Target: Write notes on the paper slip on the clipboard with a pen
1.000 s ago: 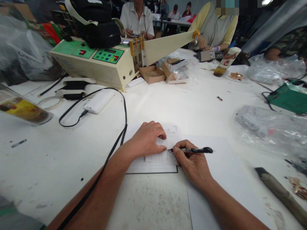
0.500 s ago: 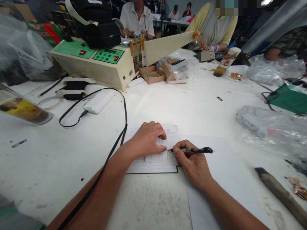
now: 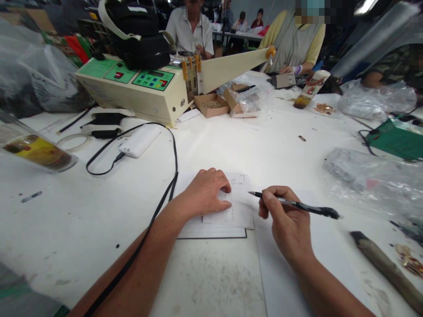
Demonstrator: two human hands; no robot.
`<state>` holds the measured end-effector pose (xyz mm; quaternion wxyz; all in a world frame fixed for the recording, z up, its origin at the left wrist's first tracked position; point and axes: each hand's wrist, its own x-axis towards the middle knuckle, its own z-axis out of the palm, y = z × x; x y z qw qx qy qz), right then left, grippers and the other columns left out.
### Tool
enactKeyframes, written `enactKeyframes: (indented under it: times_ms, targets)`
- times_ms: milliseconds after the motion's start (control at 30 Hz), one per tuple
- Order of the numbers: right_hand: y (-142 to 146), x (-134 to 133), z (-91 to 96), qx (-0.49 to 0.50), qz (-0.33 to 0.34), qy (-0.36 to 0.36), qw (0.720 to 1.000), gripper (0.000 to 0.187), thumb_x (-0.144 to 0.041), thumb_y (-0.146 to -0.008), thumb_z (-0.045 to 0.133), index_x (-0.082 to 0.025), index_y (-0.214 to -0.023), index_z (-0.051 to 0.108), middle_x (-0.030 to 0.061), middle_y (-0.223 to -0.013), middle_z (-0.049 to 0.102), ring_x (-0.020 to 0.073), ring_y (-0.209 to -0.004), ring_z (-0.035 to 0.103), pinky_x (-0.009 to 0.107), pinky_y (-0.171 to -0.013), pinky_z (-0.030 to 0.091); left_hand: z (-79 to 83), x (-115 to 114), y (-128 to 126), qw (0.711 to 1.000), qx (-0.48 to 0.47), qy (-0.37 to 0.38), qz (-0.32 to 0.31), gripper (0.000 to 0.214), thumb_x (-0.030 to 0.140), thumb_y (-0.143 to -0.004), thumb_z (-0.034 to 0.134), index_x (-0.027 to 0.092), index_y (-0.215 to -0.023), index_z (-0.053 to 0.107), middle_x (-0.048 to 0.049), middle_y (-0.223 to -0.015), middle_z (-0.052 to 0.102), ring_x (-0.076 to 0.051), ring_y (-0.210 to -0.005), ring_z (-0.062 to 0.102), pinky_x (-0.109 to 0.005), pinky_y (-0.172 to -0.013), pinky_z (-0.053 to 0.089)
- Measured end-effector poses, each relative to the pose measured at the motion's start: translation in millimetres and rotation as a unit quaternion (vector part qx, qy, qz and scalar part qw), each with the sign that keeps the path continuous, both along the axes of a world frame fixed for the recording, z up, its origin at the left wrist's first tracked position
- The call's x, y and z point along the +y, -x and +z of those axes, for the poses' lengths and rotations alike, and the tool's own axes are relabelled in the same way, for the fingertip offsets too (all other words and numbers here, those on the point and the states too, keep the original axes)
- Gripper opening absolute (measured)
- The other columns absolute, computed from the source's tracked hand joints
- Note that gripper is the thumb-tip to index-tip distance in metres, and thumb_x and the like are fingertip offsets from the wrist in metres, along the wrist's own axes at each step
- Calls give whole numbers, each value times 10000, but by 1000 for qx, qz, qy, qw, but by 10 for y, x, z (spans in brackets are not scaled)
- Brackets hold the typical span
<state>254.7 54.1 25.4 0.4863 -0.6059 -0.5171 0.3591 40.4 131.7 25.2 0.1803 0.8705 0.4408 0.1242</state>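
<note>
left hand [image 3: 208, 192] loosely curled, gripping nothing, rests on paper slip [image 3: 242, 215], probably to steady it; right hand [image 3: 287, 220] pinches pen [image 3: 306, 207] firmly, likely for control.

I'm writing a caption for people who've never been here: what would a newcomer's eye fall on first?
Probably the bulky cream machine with green panels at the upper left, a black bag above its panels in the view. Then, nearer the centre, the left hand on a sheet of handwritten paper, and to its right the right hand holding a black pen.
</note>
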Motion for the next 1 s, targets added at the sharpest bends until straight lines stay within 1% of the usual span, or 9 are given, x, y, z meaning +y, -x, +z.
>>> enactKeyframes:
  times_ms: [133,233,300,400,467,533,600,733,1000]
  targets:
    - [-119,35,211,29,18,-7,999,268,-491,-971,654,-225,-937,648,4,-696,677,173,-618,596,293,-600,460,-17,0,12,1000,-6,-4,-1,221,328,-743,809,250,-930,722,6,-1027,703,-252,-1019,621,-424,-923,444]
    - [-281,30,288,-21,25,0,999,293,-510,-969,650,-220,-925,655,5,-675,660,179,-620,600,293,-596,452,-36,15,20,1000,-11,-4,-2,216,322,-737,807,253,-921,719,6,-1029,704,-250,-1023,620,-425,-929,434]
    - [-391,12,238,-71,31,30,997,298,-519,-967,651,-225,-918,656,1,-667,664,179,-636,609,285,-602,454,-49,25,24,1000,-14,-1,-2,212,324,-735,807,255,-916,719,6,-1035,706,-250,-1027,618,-423,-929,429]
    - [-514,-12,25,-113,24,66,991,330,-551,-951,650,-222,-952,654,-2,-649,658,186,-620,614,291,-603,472,-62,31,27,1000,-16,6,2,219,328,-728,817,258,-910,717,11,-1044,708,-248,-1040,616,-420,-932,424]
    - [-564,-23,-129,-129,8,64,990,357,-576,-950,636,-219,-956,651,-6,-640,643,191,-618,611,295,-601,468,-64,31,30,1000,-16,11,3,224,331,-727,821,259,-910,714,18,-1048,706,-245,-1051,615,-420,-937,422]
    - [-595,-33,-228,-148,-1,56,987,371,-588,-968,599,-222,-922,635,-7,-628,637,186,-596,588,294,-584,448,-60,30,32,1000,-15,13,3,225,335,-730,822,259,-911,712,20,-1046,704,-245,-1056,614,-420,-939,422]
    - [-612,-40,-262,-170,-11,54,984,388,-597,-986,563,-225,-885,613,-14,-601,620,175,-555,550,290,-553,415,-50,31,32,1000,-16,13,1,221,333,-734,818,258,-911,709,20,-1045,702,-246,-1052,614,-425,-944,420]
    - [-629,-36,-257,-190,-12,66,979,415,-610,-997,526,-225,-858,593,-26,-557,573,164,-503,493,288,-509,365,-28,38,25,1000,-14,16,-1,200,315,-736,810,258,-895,703,14,-1043,704,-248,-1033,621,-429,-940,418]
    - [-645,-3,-317,-209,3,65,976,410,-614,-1002,519,-230,-887,607,-48,-556,519,158,-518,458,287,-518,337,-17,40,3,1000,-7,18,4,224,318,-735,819,258,-920,709,11,-1048,703,-255,-1047,614,-420,-952,421]
